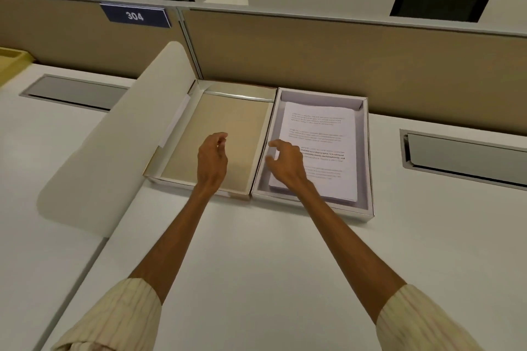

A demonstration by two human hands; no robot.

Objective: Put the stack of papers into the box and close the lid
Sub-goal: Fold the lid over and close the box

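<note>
From the head view, the stack of white printed papers (pixel 319 148) already lies flat inside the shallow white cardboard box (pixel 368 151) on the white bench (pixel 256 251), so loading looks done and closing is the step in hand. The beige-lined open lid (pixel 216 139) lies flat just left of the box, touching it along their shared edge. The left hand (pixel 212 158) hovers over the lid, grip loosely curled and empty; the right hand (pixel 285 164) hovers over the near-left corner of the papers, grip half open, holding nothing. Next, I judge, the lid must swing rightward over the box. The hinge is hard to make out, and the right hand hides the stack's corner.
</note>
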